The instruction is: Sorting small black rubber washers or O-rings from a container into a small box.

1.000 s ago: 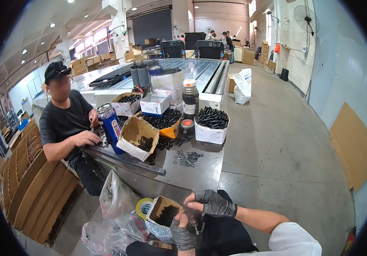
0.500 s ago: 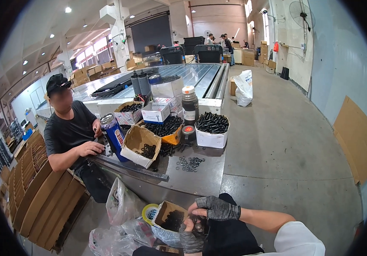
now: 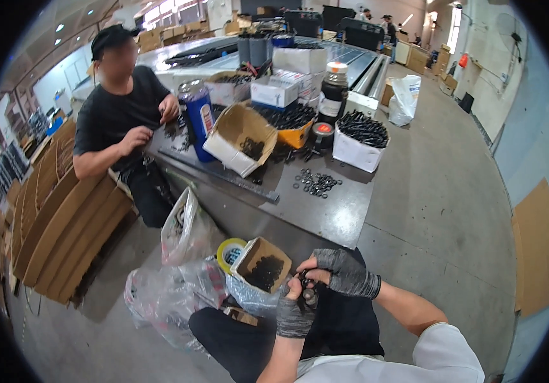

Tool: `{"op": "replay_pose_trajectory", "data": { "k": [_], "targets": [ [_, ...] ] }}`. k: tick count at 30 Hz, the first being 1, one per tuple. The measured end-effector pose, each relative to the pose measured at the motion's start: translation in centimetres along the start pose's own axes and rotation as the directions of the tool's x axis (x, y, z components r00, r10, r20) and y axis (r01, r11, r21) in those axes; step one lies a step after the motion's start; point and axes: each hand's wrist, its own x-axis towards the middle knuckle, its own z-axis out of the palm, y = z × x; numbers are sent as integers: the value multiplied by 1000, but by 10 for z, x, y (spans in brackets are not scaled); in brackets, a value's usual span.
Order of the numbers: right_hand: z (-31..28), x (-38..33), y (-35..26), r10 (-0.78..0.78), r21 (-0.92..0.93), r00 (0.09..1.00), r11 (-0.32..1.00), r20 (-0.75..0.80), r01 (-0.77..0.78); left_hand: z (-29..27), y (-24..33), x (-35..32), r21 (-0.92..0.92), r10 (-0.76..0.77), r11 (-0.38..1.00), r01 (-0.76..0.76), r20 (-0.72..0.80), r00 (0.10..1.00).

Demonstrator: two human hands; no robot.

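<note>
Both my hands wear grey fingerless gloves and meet over my lap. My left hand (image 3: 296,309) is closed around small black parts (image 3: 306,281), whose exact kind I cannot make out. My right hand (image 3: 343,273) pinches at the same parts from the other side, thumb and forefinger together. Close to the left hand stands an open carton (image 3: 254,250) with small black pieces (image 3: 264,273) in it. On the metal table (image 3: 346,220) ahead lies a loose spread of small black rings (image 3: 317,184).
On the table stand a white box of black bolt-like parts (image 3: 361,137), a tilted carton (image 3: 230,134), a blue can (image 3: 196,118) and a dark bottle (image 3: 333,92). A co-worker (image 3: 121,115) sits at left. Plastic bags (image 3: 172,300) and yellow tape (image 3: 228,253) lie beside the near carton.
My view has tilted down and turned left, so the table sits higher and further right. Both hands stay together at the small parts. The co-worker's hand has risen slightly off the table.
</note>
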Motion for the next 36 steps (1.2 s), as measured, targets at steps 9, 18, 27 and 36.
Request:
{"op": "replay_pose_trajectory", "data": {
  "k": [9, 18, 27, 36],
  "targets": [
    [17, -4, -10, 520, 454, 853, 773, -54, -443, -4, 1, 0, 274, 280, 926, -259, -41, 959],
    [62, -12, 10, 45, -41, 961, 997, -272, -59, -24, -5, -1, 321, 415, 881, -347, -174, 893],
    [82, -16, 19, -15, -305, 944, 948, -329, -91, -48, -14, 3, 284, 359, 915, -287, -247, 900],
    [78, -10, 21, 224, -228, 955, 937, -193, -265, -77, -20, 1, 551, 421, 803, -227, -255, 870]
  ]
}}
